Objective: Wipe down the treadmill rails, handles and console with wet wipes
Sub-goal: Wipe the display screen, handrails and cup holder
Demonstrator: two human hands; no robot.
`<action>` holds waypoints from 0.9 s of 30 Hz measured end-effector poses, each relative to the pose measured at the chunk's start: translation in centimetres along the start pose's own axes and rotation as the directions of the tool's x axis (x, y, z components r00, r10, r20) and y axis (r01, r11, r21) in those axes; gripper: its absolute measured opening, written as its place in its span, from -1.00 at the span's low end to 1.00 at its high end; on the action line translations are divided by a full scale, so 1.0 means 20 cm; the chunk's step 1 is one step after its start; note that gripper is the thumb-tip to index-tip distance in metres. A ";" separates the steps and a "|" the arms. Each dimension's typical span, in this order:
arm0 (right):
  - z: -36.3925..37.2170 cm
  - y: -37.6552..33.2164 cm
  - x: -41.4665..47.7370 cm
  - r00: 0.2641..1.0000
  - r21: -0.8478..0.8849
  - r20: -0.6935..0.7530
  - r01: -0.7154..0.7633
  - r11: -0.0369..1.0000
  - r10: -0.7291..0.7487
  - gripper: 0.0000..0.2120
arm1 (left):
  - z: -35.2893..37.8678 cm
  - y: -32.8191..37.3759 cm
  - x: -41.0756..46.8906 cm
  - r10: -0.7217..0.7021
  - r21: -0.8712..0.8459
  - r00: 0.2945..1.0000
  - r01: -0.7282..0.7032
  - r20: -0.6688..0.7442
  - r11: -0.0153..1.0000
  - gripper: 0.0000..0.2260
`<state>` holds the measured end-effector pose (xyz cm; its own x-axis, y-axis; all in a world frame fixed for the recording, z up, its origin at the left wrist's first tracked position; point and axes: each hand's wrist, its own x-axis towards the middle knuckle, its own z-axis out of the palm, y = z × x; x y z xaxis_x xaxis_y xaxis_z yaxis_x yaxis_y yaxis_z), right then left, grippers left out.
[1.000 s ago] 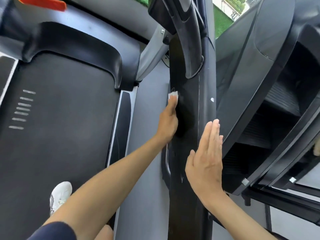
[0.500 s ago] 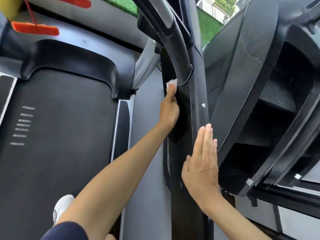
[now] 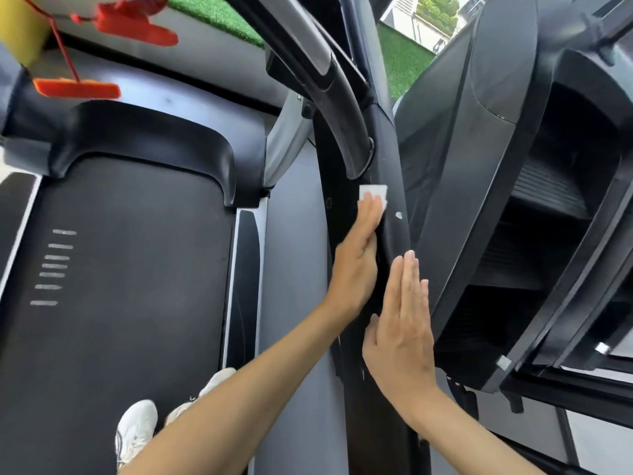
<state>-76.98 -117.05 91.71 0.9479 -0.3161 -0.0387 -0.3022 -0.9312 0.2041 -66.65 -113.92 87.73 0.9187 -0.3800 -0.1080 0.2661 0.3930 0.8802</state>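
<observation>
Currently wiping black plastic rail point(image 3: 392, 241), white wet wipe point(image 3: 373, 193) under flat left hand point(image 3: 356, 269), flat right hand point(image 3: 402, 327) alongside; next, likely curved black handle point(image 3: 342, 108) just beyond left hand.

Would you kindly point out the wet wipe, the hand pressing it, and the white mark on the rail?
wet wipe point(image 3: 373, 191): head view, its bare white upper part.
left hand point(image 3: 357, 264): head view, the back of the hand.
white mark point(image 3: 399, 215): head view, the mark's middle.

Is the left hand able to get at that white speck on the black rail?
Probably yes: the left hand presses its wipe on the rail right beside the white speck, nothing lies between, and the right hand rests lower down.
</observation>
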 end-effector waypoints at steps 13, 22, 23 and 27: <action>0.01 0.00 0.00 0.999 0.080 -0.048 0.019 0.997 -0.016 -0.13 | -0.11 -0.16 -0.32 0.020 0.084 0.988 -0.033 0.155 0.996 -0.54; 0.02 0.03 0.01 0.991 0.341 -0.121 0.093 0.935 -0.055 -0.43 | -0.13 -0.05 0.09 0.049 0.201 0.995 -0.067 0.092 0.977 -0.51; 0.02 0.03 0.01 0.991 0.389 -0.128 0.091 0.917 -0.044 -0.45 | -0.12 -0.08 0.00 0.077 0.213 0.989 -0.102 0.126 0.972 -0.49; 0.01 0.02 0.01 0.991 0.452 -0.134 0.071 0.889 -0.011 -0.48 | -0.12 -0.29 -0.52 0.106 0.230 0.966 -0.161 0.235 0.960 -0.48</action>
<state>-76.94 -117.55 91.52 0.9561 -0.2790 0.0901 -0.2473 -0.9324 -0.2637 -77.09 -110.27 82.60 0.8472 -0.5223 0.0974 0.0404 0.2462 0.9684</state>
